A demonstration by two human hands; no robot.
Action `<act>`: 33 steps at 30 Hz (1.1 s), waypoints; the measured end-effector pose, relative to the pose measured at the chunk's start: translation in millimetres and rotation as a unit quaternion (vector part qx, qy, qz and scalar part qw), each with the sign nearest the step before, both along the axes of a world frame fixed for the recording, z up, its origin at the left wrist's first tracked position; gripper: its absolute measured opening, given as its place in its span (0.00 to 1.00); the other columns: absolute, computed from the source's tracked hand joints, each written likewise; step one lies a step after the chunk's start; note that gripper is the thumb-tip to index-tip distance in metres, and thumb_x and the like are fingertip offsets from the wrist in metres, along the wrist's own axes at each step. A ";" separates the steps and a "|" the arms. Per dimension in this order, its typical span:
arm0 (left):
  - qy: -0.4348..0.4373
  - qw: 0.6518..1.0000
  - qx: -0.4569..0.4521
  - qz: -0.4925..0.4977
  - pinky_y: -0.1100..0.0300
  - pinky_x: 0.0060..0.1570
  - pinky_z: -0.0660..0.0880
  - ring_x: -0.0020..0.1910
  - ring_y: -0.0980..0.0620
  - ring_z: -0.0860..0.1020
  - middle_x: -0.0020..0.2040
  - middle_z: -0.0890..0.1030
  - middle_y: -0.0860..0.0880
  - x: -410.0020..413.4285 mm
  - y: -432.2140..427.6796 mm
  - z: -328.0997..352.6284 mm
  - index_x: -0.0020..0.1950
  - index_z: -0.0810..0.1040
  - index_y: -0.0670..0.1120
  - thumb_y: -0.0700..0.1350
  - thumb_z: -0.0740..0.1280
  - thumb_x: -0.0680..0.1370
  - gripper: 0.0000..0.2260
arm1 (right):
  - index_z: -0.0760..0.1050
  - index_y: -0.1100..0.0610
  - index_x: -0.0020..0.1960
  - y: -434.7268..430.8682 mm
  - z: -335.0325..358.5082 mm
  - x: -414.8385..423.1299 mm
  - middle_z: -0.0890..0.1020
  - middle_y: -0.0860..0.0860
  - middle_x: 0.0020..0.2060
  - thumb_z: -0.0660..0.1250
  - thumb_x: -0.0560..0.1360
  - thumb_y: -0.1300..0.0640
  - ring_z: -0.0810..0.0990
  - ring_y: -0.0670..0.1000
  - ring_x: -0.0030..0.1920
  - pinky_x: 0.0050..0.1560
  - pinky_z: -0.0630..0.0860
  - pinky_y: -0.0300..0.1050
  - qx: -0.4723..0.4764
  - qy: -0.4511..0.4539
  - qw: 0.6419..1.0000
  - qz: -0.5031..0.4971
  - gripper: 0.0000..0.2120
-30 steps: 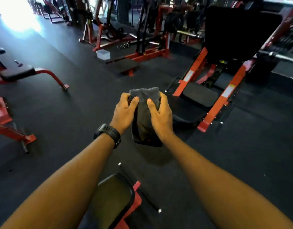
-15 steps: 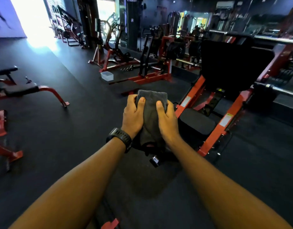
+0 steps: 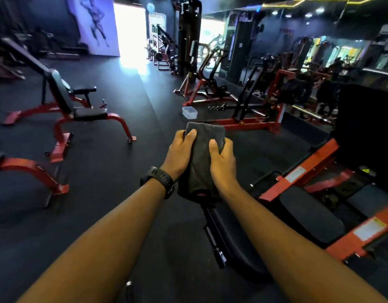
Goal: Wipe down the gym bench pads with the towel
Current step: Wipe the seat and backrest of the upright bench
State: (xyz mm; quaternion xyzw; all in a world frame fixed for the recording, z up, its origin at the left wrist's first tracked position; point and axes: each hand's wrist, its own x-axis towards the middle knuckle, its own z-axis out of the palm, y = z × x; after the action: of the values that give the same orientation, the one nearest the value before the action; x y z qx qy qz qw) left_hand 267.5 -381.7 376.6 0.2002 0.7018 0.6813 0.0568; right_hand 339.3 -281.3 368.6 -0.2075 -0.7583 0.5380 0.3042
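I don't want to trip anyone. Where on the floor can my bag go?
The dark floor is bare between the red bench on the left and the towel gripped by the left hand and right hand. The right side is crowded with red machines.

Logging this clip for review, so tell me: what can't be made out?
Head view only.
The bench pad: far end under the towel, left hand and right hand; near end behind the right forearm.
The tub: contents too small.
The far machines: dark, blurred.
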 end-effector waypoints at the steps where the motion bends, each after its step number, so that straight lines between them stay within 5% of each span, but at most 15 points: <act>1: -0.005 1.000 0.002 0.009 0.48 0.60 0.77 0.57 0.52 0.79 0.57 0.79 0.51 -9.0 -4.4 1.6 0.60 0.74 0.51 0.65 0.61 0.77 0.22 | 0.68 0.50 0.69 0.5 0.8 -15.1 0.79 0.49 0.58 0.59 0.82 0.42 0.79 0.52 0.58 0.61 0.77 0.58 0.000 -0.002 1.000 0.016 0.19; 5: -0.005 0.993 -0.009 0.117 0.48 0.60 0.77 0.56 0.51 0.79 0.57 0.80 0.51 -53.1 -28.7 2.9 0.61 0.75 0.50 0.62 0.62 0.79 0.19 | 0.69 0.48 0.61 -14.8 3.9 -85.0 0.79 0.47 0.51 0.59 0.83 0.45 0.79 0.51 0.54 0.56 0.77 0.51 -0.020 0.010 0.995 0.102 0.10; 14: 0.030 0.940 -0.064 0.334 0.50 0.56 0.76 0.54 0.49 0.79 0.54 0.80 0.51 -144.7 -67.0 -0.2 0.58 0.74 0.49 0.59 0.59 0.82 0.15 | 0.70 0.53 0.67 -48.3 1.4 -221.6 0.79 0.49 0.52 0.57 0.84 0.46 0.80 0.48 0.51 0.45 0.78 0.41 -0.032 0.025 0.951 0.306 0.16; 20: 0.019 0.886 -0.082 0.456 0.48 0.56 0.76 0.55 0.46 0.79 0.55 0.80 0.48 -186.6 -101.2 9.9 0.59 0.73 0.46 0.58 0.58 0.83 0.16 | 0.70 0.49 0.68 -89.8 4.8 -297.2 0.80 0.48 0.53 0.57 0.83 0.41 0.80 0.48 0.53 0.55 0.80 0.52 -0.011 0.014 0.912 0.410 0.18; 33: -0.017 0.837 -0.091 0.540 0.42 0.58 0.76 0.55 0.45 0.79 0.55 0.80 0.48 -345.1 -256.0 -27.4 0.58 0.72 0.49 0.65 0.55 0.78 0.22 | 0.71 0.51 0.68 -248.0 -24.1 -472.7 0.79 0.47 0.52 0.56 0.83 0.41 0.79 0.51 0.54 0.57 0.78 0.54 -0.005 -0.030 0.858 0.513 0.19</act>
State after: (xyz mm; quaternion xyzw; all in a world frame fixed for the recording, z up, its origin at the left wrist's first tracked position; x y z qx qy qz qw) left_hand -77.6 -637.7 349.1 -0.2282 0.7562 0.5404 -0.2900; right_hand -133.4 -529.3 344.5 0.1927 -0.7635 0.6151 -0.0388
